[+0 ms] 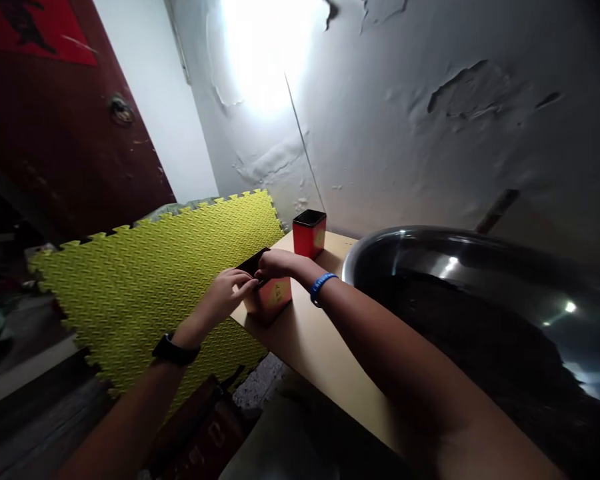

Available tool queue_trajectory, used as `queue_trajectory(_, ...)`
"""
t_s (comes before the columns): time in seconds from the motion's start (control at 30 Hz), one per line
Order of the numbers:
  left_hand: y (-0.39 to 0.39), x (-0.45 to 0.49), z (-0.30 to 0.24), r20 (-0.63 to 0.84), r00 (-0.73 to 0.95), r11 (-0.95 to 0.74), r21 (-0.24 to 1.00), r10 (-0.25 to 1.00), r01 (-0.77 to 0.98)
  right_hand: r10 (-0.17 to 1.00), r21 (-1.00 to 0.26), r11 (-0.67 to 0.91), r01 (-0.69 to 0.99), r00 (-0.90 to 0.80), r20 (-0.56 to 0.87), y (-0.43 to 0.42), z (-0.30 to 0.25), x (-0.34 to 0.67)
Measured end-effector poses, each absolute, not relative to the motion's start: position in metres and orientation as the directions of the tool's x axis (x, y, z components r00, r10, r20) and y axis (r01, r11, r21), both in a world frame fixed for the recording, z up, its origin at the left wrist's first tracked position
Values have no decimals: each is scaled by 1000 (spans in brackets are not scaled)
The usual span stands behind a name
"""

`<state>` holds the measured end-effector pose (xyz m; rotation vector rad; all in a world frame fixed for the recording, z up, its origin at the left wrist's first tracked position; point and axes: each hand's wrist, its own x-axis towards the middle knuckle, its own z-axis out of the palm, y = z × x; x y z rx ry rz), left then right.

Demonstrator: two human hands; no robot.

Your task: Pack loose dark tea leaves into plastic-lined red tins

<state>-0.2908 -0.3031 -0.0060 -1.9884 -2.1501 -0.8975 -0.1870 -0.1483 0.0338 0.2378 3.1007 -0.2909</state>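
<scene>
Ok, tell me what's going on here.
A person has both bare hands at the dark top of a red-and-gold tin on a tan tabletop, the left hand and right hand meeting over it. A second red tin stands farther along the table. A large dark metal bowl sits to the right, and a yellow foam mat rises beyond the left hand.

A tin [309, 233] stands behind a second tin [274, 300] on the tabletop [320, 340], foam mat [150, 280] left, metal basin [455, 267] right.
</scene>
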Motion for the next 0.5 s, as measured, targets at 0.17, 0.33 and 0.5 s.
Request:
queue_trajectory(0.17,-297,-285,-30,525,-142,-74,368,839,927,254,-180,953,245,-967,29,-140,16,-175)
queue_trajectory(0.33,-289,-263,-1,687,-76,-193,306,723,932,344,-130,937,325,-924,169,-140,50,-143)
queue_trajectory(0.5,-276,-207,89,852,98,-356,108,514,928,340,-98,933,347,-760,553,-152,142,-71)
